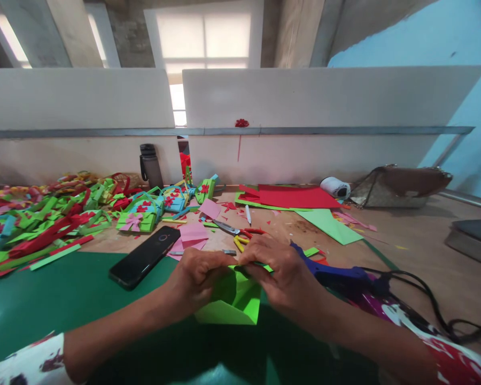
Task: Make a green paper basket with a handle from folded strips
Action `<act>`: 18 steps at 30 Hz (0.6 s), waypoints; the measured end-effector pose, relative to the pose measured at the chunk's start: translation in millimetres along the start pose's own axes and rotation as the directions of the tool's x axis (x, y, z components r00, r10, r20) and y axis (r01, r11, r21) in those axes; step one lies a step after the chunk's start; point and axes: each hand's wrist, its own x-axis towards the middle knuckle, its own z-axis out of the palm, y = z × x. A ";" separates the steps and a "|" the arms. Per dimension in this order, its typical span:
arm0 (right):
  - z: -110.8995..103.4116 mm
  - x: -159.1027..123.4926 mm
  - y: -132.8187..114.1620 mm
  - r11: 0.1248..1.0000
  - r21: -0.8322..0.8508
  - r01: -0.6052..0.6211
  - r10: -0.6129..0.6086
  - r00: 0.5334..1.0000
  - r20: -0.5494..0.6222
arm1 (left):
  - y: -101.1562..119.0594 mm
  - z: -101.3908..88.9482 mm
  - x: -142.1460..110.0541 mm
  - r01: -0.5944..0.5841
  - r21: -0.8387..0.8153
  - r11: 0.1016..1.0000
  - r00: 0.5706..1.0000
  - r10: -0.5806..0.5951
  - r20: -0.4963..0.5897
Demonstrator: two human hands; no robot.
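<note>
Head view: green paper (245,299) lies between your left hand (198,275) and right hand (280,267)
Far edge: pinched by both (neither clearly nearer)

Black phone (144,260); upright dark bottle (152,170) before a white panel (92,158); brown-flapped handbag (404,184); blue wall (449,48) at right

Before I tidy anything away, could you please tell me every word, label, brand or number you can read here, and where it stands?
No text can be read in this view.
White roll: dark marks on its end, too blurred to read.
Black smartphone: no legible brand.
Dark bottle: no legible label.
Folded light-green paper in the left hand and right hand: no lettering visible.
</note>
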 end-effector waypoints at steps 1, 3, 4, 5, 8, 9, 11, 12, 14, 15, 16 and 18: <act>0.5 -0.1 0.5 1.000 -0.009 0.002 -0.002 1.000 -0.001 | -0.7 1.0 -0.4 -0.002 0.000 1.000 1.000 0.002 -0.014; 1.7 -0.5 2.0 1.000 -0.013 0.003 -0.003 1.000 0.002 | -1.7 2.8 -1.2 -0.003 0.003 1.000 0.999 0.003 -0.036; 2.1 -0.9 3.1 1.000 -0.008 0.000 0.000 1.000 0.006 | -2.1 3.5 -1.6 0.001 0.007 1.000 0.999 -0.001 -0.039; 2.5 -1.4 4.3 1.000 -0.004 -0.003 0.003 1.000 0.011 | -2.4 4.1 -1.9 0.004 0.014 1.000 0.999 -0.003 -0.039; 2.4 -2.6 7.6 1.000 -0.021 0.010 -0.010 1.000 0.028 | -3.4 4.5 -1.9 -0.007 0.052 0.999 0.998 0.010 -0.057; 2.0 -2.8 8.1 0.999 -0.042 0.022 -0.021 0.999 0.033 | -3.7 4.4 -1.4 -0.017 0.060 0.998 0.998 0.021 -0.062; 0.4 -2.5 7.6 0.994 -0.102 0.045 -0.041 0.998 0.045 | -3.6 4.0 0.8 -0.044 0.062 0.997 0.996 0.049 -0.069; -0.6 -2.0 6.6 0.990 -0.134 0.053 -0.047 0.998 0.048 | -3.1 3.7 2.5 -0.053 0.055 0.997 0.997 0.057 -0.061; -3.2 -0.5 4.3 0.979 -0.193 0.066 -0.058 0.997 0.048 | -1.4 3.2 6.7 -0.060 0.039 0.997 0.998 0.061 -0.030; -5.1 0.3 3.6 0.974 -0.217 0.073 -0.064 0.997 0.049 | -0.5 2.9 9.0 -0.054 0.036 0.998 0.998 0.054 -0.010; -7.6 0.8 3.5 0.968 -0.238 0.083 -0.073 0.996 0.050 | 0.1 2.7 11.2 -0.045 0.040 0.998 0.999 0.044 0.005; -15.4 -0.1 5.3 0.954 -0.283 0.097 -0.077 0.994 0.083 | 0.0 2.6 14.8 -0.026 0.057 0.998 0.999 0.024 0.032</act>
